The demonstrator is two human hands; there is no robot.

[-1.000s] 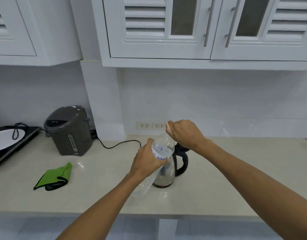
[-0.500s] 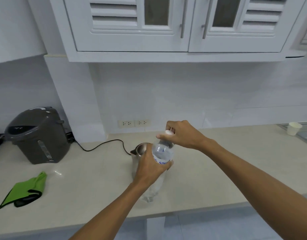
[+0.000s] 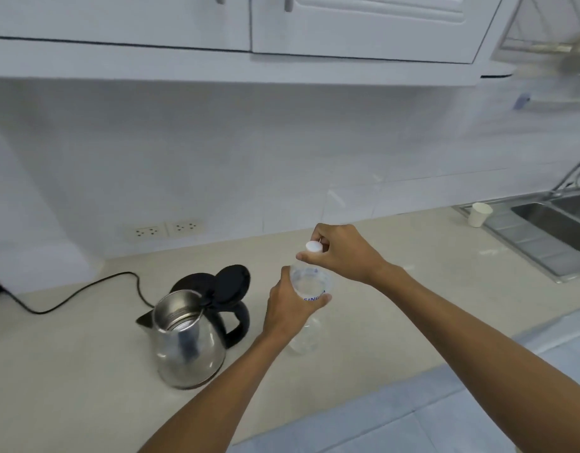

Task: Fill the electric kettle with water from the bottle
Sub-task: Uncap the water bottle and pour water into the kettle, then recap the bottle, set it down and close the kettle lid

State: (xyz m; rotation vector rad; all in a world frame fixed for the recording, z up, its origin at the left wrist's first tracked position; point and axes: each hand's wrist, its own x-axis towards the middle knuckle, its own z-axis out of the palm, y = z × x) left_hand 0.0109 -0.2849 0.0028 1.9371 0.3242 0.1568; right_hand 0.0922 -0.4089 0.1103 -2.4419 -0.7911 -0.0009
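A steel electric kettle [image 3: 189, 346] with a black handle stands on the beige counter, its black lid [image 3: 231, 284] flipped open and the inside bare. To its right stands a clear plastic water bottle [image 3: 310, 282] with a white cap [image 3: 314, 246]. My left hand [image 3: 290, 308] is wrapped around the bottle's body. My right hand [image 3: 344, 253] pinches the cap from above with thumb and fingers.
A black power cord [image 3: 86, 297] runs along the counter [image 3: 69, 371] behind the kettle toward the wall sockets [image 3: 164, 228]. A white paper cup [image 3: 479, 214] stands beside a steel sink [image 3: 556, 230] at the far right. White cabinets hang overhead.
The view has swung right and down: the grey water boiler and green cloth left the frame, the sink came in. The bottle now stands right of the kettle rather than in front of it.
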